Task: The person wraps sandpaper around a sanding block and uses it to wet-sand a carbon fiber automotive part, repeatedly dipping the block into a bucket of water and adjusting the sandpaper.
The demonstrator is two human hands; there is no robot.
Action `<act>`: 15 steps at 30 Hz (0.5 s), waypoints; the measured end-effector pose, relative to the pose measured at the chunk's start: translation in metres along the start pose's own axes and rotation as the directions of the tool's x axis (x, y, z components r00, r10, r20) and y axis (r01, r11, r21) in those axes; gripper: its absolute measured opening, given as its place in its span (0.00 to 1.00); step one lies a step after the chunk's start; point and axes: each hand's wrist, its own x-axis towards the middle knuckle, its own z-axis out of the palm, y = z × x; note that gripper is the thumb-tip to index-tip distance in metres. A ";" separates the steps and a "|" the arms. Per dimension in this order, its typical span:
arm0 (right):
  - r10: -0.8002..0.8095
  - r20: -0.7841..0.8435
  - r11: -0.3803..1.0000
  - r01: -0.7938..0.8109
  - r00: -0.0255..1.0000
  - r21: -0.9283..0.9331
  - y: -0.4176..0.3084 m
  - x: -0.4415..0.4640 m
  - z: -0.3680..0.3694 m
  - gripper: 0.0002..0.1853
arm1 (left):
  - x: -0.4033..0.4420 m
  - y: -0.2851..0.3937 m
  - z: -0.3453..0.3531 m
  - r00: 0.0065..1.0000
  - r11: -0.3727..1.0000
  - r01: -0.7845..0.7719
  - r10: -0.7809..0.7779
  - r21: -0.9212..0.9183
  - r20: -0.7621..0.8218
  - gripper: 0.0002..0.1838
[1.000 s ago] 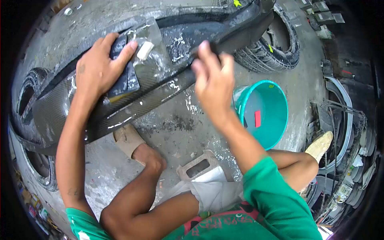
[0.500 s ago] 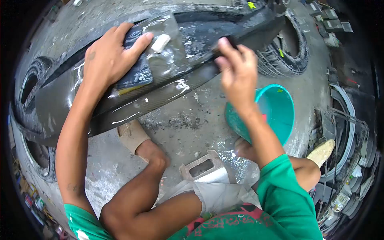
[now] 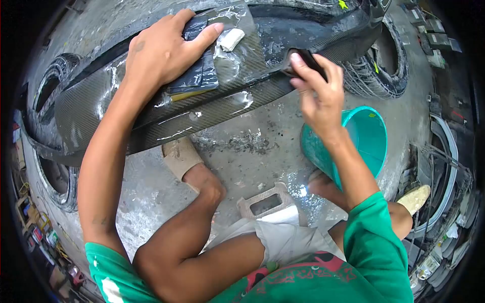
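Observation:
A long, wet carbon-fibre car body panel [image 3: 81, 113] lies across in front of me, its woven pattern showing. My left hand [image 3: 159, 55] rests flat on it with the thumb stretched out, over some dark sheets that look like wet sandpaper [image 3: 208, 76]. A yellowish edge shows beneath these sheets. Beside my left thumb sits a small white lump [image 3: 232, 40]. At the panel's near edge, my right hand [image 3: 323, 96] pinches a folded piece of dark sandpaper [image 3: 318, 63] between thumb and fingers; it touches the ridge there.
A teal bucket [image 3: 373, 134] stands right of my right forearm. Worn tyres [image 3: 376, 83] lie under the panel's ends. A speckled block with a rectangular opening [image 3: 245, 208] is on the wet concrete floor between my legs. Stacked parts [image 3: 439, 202] line the right side.
The whole view has shifted, so the panel and both hands appear farther right. My right hand has turned, showing more of the dark sandpaper. My left hand stays on the sheets.

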 end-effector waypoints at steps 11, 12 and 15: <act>0.022 0.005 0.995 -0.021 1.000 -0.101 -0.056 0.004 0.021 0.25 | -0.002 -0.001 0.007 0.994 0.999 -0.035 0.039 0.035 -0.100 0.42; 0.054 -0.009 0.991 -0.055 0.998 -0.119 -0.058 0.015 0.025 0.26 | -0.002 0.001 0.003 0.996 0.999 -0.042 0.043 0.018 -0.073 0.43; 0.094 -0.031 0.984 -0.098 0.995 -0.149 -0.066 0.017 0.033 0.27 | 0.000 -0.002 0.010 1.000 1.000 -0.011 0.011 -0.028 -0.018 0.44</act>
